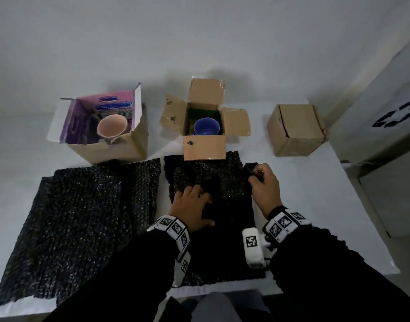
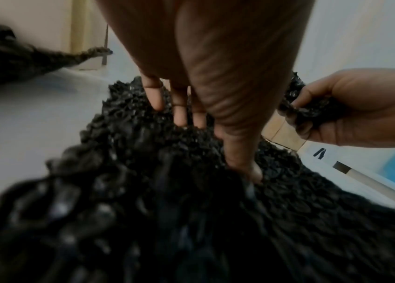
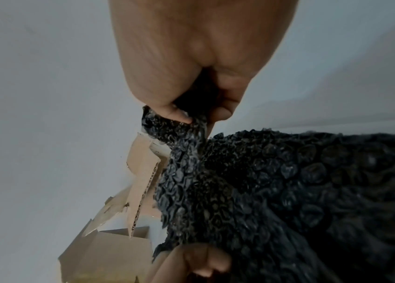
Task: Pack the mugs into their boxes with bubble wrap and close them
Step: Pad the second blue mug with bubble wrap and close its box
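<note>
On the white table (image 1: 304,205) a black bubble wrap sheet (image 1: 211,180) lies in front of the middle box. My left hand (image 1: 194,203) presses flat on that sheet, fingers (image 2: 179,114) straight and spread. My right hand (image 1: 261,177) pinches the sheet's right corner (image 3: 172,130) between thumb and fingers and holds it lifted off the table. The open middle cardboard box (image 1: 204,147) holds a blue mug (image 1: 206,126). At the left an open box (image 1: 111,147) with purple inner flaps holds a pink mug (image 1: 111,126). Anything under the sheet is hidden.
A second black bubble wrap sheet (image 1: 83,210) covers the table's left front. A closed cardboard box (image 1: 297,130) stands at the back right. A white bin (image 1: 385,112) with a recycling mark sits beyond the table's right edge. A white wall rises behind the boxes.
</note>
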Demonstrator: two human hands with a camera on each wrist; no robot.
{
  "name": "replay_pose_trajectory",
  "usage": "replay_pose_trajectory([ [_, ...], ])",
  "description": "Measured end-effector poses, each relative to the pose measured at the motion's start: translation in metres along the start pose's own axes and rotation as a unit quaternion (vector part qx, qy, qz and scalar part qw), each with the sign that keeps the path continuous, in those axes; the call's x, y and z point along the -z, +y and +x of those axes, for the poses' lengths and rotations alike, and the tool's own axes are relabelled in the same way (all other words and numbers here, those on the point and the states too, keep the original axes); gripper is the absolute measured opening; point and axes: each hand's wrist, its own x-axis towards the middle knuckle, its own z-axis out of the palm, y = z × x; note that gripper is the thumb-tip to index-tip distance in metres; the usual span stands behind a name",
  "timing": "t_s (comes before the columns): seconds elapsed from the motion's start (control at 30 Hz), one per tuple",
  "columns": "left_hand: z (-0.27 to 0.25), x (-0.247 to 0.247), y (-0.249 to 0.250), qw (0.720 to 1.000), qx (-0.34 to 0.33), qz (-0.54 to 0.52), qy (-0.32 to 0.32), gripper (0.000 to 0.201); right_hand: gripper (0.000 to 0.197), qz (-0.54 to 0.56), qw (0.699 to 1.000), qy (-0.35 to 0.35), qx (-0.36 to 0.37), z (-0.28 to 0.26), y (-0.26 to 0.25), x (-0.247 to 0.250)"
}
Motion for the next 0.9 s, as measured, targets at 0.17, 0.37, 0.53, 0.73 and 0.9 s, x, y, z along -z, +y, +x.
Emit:
replay_pose_trajectory([
  [0.17, 0.005, -0.001, -0.005, 0.998, -0.003, -0.034, 0.048, 0.025, 0.012, -0.002, 1.000, -0.021, -0.010, 0.004, 0.006, 0.000],
  [0.37, 0.004, 0.014, -0.018, 0.961, -0.036, -0.111, 0.249, 0.032, 0.013, -0.011, 0.999, 0.023, -0.040, 0.016, -0.001, -0.004],
  [0.53, 0.002, 0.053, -0.026, 0.943, 0.009, -0.190, 0.273, 0.051, 0.006, 0.023, 0.996, 0.064, -0.051, 0.031, -0.025, -0.008],
  [0.73, 0.002, 0.091, -0.053, 0.942, -0.005, -0.195, 0.274, 0.038, 0.031, 0.009, 0.998, 0.047, 0.029, 0.045, -0.060, -0.019],
  [0.9, 0.023, 0.131, -0.072, 0.896, 0.018, -0.224, 0.383, 0.024, 0.024, -0.021, 0.994, 0.053, 0.094, 0.070, -0.083, -0.025],
])
